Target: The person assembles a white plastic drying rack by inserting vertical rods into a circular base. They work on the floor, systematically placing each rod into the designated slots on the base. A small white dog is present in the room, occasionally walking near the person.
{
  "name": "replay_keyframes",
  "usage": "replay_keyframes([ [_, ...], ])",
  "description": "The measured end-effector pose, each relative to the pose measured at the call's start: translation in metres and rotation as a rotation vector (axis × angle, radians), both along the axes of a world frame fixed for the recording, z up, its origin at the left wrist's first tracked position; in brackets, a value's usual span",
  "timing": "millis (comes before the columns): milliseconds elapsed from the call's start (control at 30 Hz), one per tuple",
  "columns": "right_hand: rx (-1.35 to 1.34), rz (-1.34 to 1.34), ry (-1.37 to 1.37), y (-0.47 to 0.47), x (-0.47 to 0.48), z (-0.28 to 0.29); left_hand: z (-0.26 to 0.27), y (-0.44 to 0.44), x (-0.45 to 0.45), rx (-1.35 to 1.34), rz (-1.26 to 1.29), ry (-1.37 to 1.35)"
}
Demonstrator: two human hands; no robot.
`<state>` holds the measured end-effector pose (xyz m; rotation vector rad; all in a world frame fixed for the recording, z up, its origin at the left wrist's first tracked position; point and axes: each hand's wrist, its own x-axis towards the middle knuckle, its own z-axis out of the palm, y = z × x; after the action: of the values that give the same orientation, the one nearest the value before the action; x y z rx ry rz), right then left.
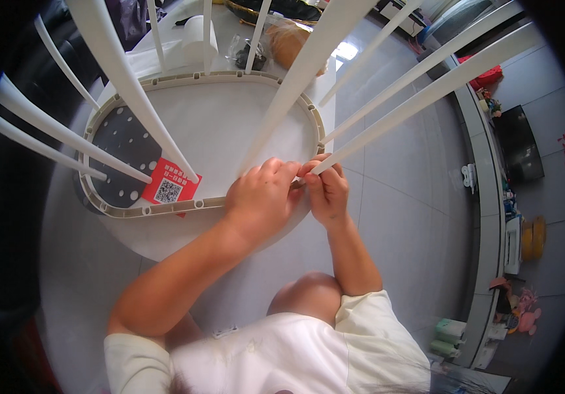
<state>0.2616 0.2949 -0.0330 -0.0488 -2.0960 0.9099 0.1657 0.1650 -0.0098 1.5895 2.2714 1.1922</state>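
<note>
A beige oval plastic frame (208, 202) with sockets along its rim lies on a pale rounded table (147, 241). Several long white plastic rods (129, 88) rise around it. My right hand (329, 189) grips the lower end of one white rod (385, 118) at the frame's near right curve. My left hand (267, 197) is bent over the near rim beside it, fingers curled; what lies under its palm is hidden. A red card with a printed code (186, 189) and a dark dotted panel (120, 143) show at the oval's left part.
At the table's far side stand a white roll (198, 42), a clear plastic bag with dark pieces (249, 55) and a brown bagged item (287, 42). A dark seat (16, 197) is at left. A long low cabinet (488, 216) holding small items runs along the right.
</note>
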Motion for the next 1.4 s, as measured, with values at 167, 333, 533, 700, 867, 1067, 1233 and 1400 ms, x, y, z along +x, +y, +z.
replay_keyframes([
  [167,0.123,-0.045,0.039,0.004,0.004,0.005,0.017,0.005,0.003,-0.101,0.048,-0.006],
  [333,-0.295,-0.295,0.279,0.028,0.000,0.011,0.009,0.007,0.004,-0.118,0.063,0.071],
  [533,-0.357,-0.056,-0.117,0.056,-0.010,0.006,0.007,0.013,0.005,-0.139,0.047,0.161],
  [700,-0.226,-0.122,-0.182,0.052,-0.014,0.018,-0.003,0.013,0.002,-0.069,0.038,0.128],
  [867,-0.241,-0.097,-0.165,0.050,-0.014,0.019,0.010,0.010,0.007,-0.106,0.083,0.096],
  [1067,-0.297,-0.126,-0.166,0.053,-0.011,0.011,0.010,0.009,0.007,-0.137,0.090,0.119],
  [1233,-0.335,-0.135,-0.125,0.056,-0.010,0.001,0.008,0.013,0.008,-0.137,0.086,0.133],
  [1400,-0.336,-0.168,-0.084,0.055,-0.015,-0.010,0.001,0.012,0.006,-0.141,0.107,0.169],
])
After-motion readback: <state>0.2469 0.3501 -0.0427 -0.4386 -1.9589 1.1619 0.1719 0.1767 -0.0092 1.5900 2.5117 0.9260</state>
